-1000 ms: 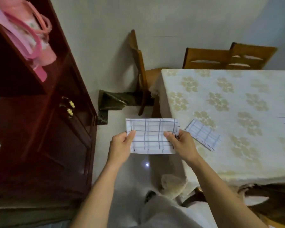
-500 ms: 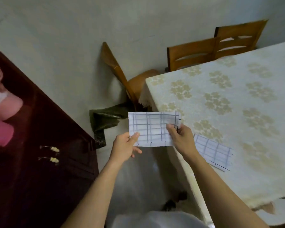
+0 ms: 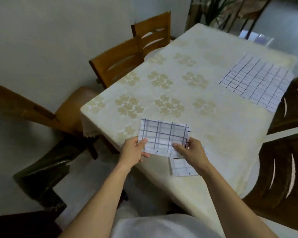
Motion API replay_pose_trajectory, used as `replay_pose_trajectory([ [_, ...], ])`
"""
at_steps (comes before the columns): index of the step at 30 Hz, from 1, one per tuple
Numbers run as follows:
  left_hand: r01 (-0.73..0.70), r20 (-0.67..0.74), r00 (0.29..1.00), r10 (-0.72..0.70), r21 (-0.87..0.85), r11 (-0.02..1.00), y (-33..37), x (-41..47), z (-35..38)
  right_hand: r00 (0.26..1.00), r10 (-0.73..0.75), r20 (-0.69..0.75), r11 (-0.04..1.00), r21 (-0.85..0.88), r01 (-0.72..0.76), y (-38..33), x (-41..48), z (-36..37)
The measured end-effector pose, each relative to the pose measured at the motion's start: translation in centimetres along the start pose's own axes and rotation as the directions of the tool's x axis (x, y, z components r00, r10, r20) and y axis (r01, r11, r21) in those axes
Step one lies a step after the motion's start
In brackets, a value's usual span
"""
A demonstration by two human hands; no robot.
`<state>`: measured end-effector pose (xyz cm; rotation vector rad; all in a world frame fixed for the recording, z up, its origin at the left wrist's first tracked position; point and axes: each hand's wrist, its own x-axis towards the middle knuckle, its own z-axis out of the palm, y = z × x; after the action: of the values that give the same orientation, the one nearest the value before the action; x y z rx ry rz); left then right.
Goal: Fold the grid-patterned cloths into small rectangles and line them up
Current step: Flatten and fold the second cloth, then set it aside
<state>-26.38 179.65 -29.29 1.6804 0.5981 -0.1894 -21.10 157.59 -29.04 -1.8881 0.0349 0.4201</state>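
Grip: our left hand (image 3: 132,152) and right hand (image 3: 192,150) pinch the folded cloth (image 3: 163,134) over the near edge of the table (image 3: 230,134)
Lying: second folded cloth (image 3: 181,167) at that edge; open cloth (image 3: 255,83) at the right edge

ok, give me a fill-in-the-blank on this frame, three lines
The left hand and right hand pinch the held cloth, which has a ____ pattern.
The second folded cloth lies on the table, partly hidden by the ____ hand.
The large cloth at the far side is not yet ____.
Missing: grid; right; folded.
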Motion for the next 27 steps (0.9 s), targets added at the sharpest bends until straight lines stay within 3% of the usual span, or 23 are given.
replay_pose_trajectory([
  [6,-0.014,0.269,0.963,-0.019,0.122,0.992,1.7,6.1,-4.7,0.961,0.069,-0.269,0.994,0.104,-0.042,-4.1,2.6,3.2],
  [9,-0.038,0.333,0.943,-0.004,0.119,0.992,2.2,8.5,-5.7,0.921,0.093,-0.379,0.992,0.118,-0.052,-4.7,3.5,4.2],
  [13,-0.050,0.353,0.936,0.000,0.132,0.990,2.1,10.8,-5.2,0.908,0.193,-0.371,0.979,0.132,-0.154,-3.2,2.8,5.2],
  [20,-0.059,0.435,0.898,-0.068,0.273,0.960,1.2,13.0,-3.4,0.813,0.232,-0.534,0.973,0.120,-0.199,-0.3,4.3,4.4],
  [27,0.021,0.381,0.908,-0.177,0.378,0.925,1.5,16.5,-0.9,0.776,0.284,-0.563,0.959,0.165,-0.231,2.9,10.8,3.9],
])
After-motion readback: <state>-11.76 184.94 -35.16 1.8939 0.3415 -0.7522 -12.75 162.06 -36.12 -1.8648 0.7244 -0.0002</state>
